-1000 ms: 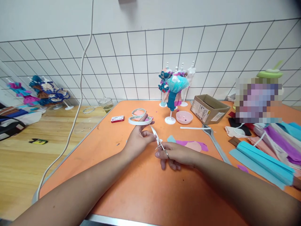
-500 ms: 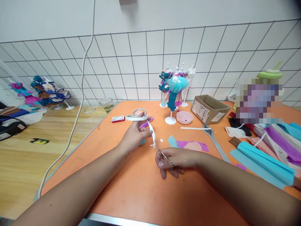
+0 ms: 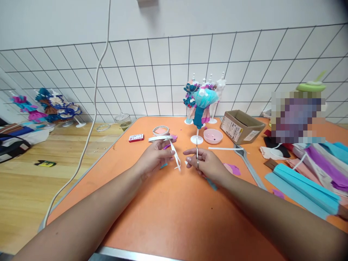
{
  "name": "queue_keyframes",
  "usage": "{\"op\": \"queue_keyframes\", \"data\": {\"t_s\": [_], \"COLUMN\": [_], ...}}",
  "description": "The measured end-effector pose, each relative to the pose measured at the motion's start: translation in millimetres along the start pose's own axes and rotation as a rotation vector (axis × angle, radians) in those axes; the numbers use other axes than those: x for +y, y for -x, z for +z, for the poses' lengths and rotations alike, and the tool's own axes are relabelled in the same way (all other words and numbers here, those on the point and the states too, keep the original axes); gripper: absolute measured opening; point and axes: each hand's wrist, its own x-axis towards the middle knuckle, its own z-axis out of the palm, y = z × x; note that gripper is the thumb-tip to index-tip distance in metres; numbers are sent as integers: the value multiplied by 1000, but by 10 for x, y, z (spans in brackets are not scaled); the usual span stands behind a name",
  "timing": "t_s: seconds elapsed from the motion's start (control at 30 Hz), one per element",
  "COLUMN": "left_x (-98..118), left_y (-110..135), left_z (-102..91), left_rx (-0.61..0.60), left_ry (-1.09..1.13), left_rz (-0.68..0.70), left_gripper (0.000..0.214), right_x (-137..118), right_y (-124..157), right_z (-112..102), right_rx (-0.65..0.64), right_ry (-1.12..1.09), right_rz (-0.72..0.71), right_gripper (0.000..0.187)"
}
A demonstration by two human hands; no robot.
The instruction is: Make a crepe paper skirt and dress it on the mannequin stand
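Note:
My left hand [image 3: 157, 156] is closed on a roll of white tape [image 3: 160, 138], held just above the table. A loose strip of the tape [image 3: 175, 156] hangs from it, its lower end split into thin shreds. My right hand [image 3: 206, 163] grips small metal scissors [image 3: 197, 156], whose blades point upward and away from the strip. A gap lies between the hand and the tape end. On the table behind the left hand rests another tape roll [image 3: 160, 131]. Purple and pink paper scraps [image 3: 233, 169] lie by the right hand, partly hidden by it.
A mannequin in a turquoise paper dress [image 3: 202, 105] stands at the back, beside a pink bowl [image 3: 213, 136] and a cardboard box [image 3: 241, 127]. Folded coloured crepe paper [image 3: 304, 188] covers the right side. A red-and-white small box [image 3: 136, 138] lies left. A white cable [image 3: 95, 105] hangs at left.
My right hand has moved up and away from the tape end, and the scissors have swung from pointing at the strip to upright. The left hand has shifted slightly with the roll.

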Motion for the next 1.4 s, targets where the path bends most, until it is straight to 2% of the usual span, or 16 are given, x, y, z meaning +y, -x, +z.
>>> {"op": "queue_keyframes", "data": {"t_s": [0.07,0.13,0.23,0.37,0.53,0.6,0.8,0.9,1.03,1.13,1.2,1.23,1.3,1.37,1.4], "left_x": [-17,-29,-33,-34,-53,-46,6,2,19,48,53,49,33,13,5], "left_y": [18,42,73,84,72,78,107,101,72,40,19,11,0,-1,2], "left_z": [21,52,98,122,89,74,76,87,56,3,-24,-30,-28,-11,-1], "left_rx": [-34,-62,-65,-67,-111,-130,-219,-183,-125,-90,-56,-38,-17,-9,-8], "left_ry": [11,7,-5,-30,-139,-146,-61,-42,-55,-103,-142,-159,-183,-198,-206], "left_rz": [-16,-29,-38,-51,-78,-82,-201,-197,-115,-34,-2,6,14,15,13], "left_gripper": [47,45,48,56,81,85,70,68,68,69,70,70,72,73,73], "right_x": [-2,3,21,38,53,66,66,70,99,103,92,83,64,46,39], "right_y": [-1,3,7,7,3,-13,-49,-48,-66,-77,-64,-49,-7,39,59], "right_z": [15,28,50,75,63,35,-41,-41,-36,-40,-44,-45,-40,-23,-10], "right_rx": [-41,-98,-105,-96,-105,-116,-104,-46,-66,0,7,-47,-275,-532,-617], "right_ry": [14,33,98,153,177,207,330,410,405,348,222,132,-37,-107,-99], "right_rz": [62,95,48,15,25,26,25,13,37,41,5,-13,-15,35,67], "right_gripper": [48,43,28,23,25,23,18,17,14,17,22,25,30,34,35]}}
